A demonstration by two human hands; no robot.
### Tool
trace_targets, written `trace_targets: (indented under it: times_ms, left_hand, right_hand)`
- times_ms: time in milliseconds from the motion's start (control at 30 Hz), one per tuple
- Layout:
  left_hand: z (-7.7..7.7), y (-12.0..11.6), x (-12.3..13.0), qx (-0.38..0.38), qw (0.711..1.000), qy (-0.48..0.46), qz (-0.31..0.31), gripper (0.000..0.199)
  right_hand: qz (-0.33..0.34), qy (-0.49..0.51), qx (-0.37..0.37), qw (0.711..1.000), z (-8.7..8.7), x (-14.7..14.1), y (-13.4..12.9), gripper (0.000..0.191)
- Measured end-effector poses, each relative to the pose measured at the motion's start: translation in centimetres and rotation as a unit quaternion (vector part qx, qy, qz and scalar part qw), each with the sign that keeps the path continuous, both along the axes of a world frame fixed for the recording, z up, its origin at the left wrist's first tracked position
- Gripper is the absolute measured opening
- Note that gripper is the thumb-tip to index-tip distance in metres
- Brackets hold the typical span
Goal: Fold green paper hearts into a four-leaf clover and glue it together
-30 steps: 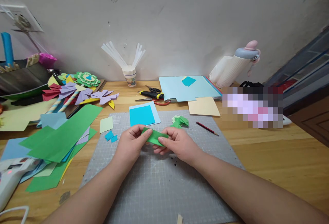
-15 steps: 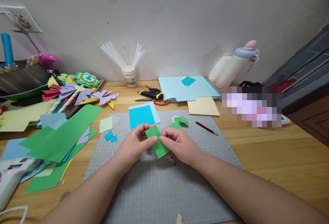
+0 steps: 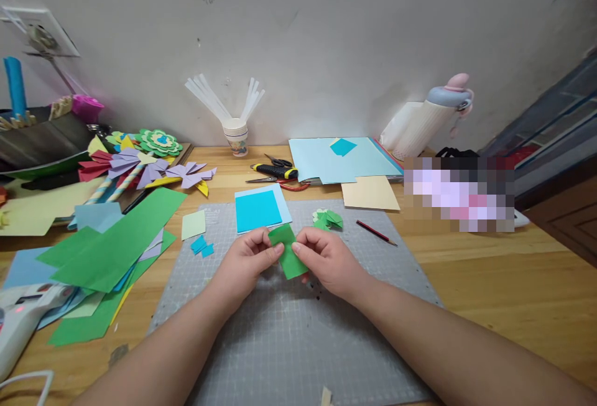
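A small green piece of paper (image 3: 290,260) is held between both hands above the grey cutting mat (image 3: 289,344). My left hand (image 3: 249,260) pinches its left edge with the thumb on top. On the other side my right hand (image 3: 324,260) grips the right edge, thumb also on the face, other fingers curled behind. Just beyond the right hand lie green and pale cut paper pieces (image 3: 329,219). Bright blue square paper (image 3: 259,210) rests on a lighter blue sheet behind the left hand. Small blue scraps (image 3: 202,246) and a pale green square (image 3: 193,224) sit to the left.
Green paper strips (image 3: 121,244) and a white glue gun (image 3: 28,309) lie at the left. Pliers and scissors (image 3: 275,171), a paper cup of white sticks (image 3: 237,135) and light blue sheets (image 3: 326,160) stand behind. A pencil (image 3: 376,232) and bottle (image 3: 429,120) are at right.
The green paper has turned and bent slightly between my fingers, its upper edge now curving. Both hands have stayed in nearly the same place, and the view has shifted a little.
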State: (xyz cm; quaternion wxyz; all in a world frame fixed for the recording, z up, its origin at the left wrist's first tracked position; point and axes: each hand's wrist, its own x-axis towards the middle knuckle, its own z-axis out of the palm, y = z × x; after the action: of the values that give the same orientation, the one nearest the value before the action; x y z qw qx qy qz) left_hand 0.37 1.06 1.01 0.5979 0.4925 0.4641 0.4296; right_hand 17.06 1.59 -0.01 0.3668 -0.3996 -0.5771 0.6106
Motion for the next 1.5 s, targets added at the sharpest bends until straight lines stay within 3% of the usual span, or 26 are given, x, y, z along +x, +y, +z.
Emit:
trace_targets:
  times_ms: [233, 467, 600, 767, 967, 1133, 1400, 1500]
  left_hand:
    - [-0.12, -0.14, -0.38, 0.068, 0.992, 0.106, 0.016, 0.037]
    - [0.32, -0.28, -0.58, 0.079, 0.988, 0.131, 0.001, 0.033]
    - [0.37, -0.13, -0.58, 0.065, 0.993, 0.103, 0.011, 0.044]
    - [0.20, -0.16, -0.15, 0.024, 0.997, 0.064, -0.026, 0.030]
    - [-0.38, -0.06, -0.18, 0.052, 0.992, 0.117, -0.008, 0.039]
    - [0.02, -0.16, -0.14, 0.053, 0.993, 0.106, -0.015, 0.034]
    - [0.31, -0.17, 0.22, 0.067, 0.979, 0.192, -0.002, 0.043]
    - [0.23, -0.17, 0.15, 0.067, 0.980, 0.185, -0.019, 0.037]
  right_hand:
    - [0.020, 0.014, -0.014, 1.000, 0.17, 0.14, -0.01, 0.024]
    - [0.120, 0.028, -0.085, 0.989, 0.15, 0.29, -0.24, 0.025]
    - [0.080, 0.030, -0.083, 0.993, 0.35, 0.19, -0.22, 0.026]
    - [0.030, 0.022, -0.055, 0.998, 0.21, 0.09, -0.03, 0.025]
    - [-0.001, 0.020, -0.051, 0.999, 0.06, 0.05, 0.05, 0.027]
    - [-0.017, 0.036, -0.056, 0.998, 0.12, 0.05, 0.14, 0.028]
    - [-0.036, 0.068, -0.082, 0.994, -0.33, -0.13, 0.05, 0.029]
    - [-0.056, 0.067, -0.076, 0.993, -0.49, -0.11, 0.25, 0.029]
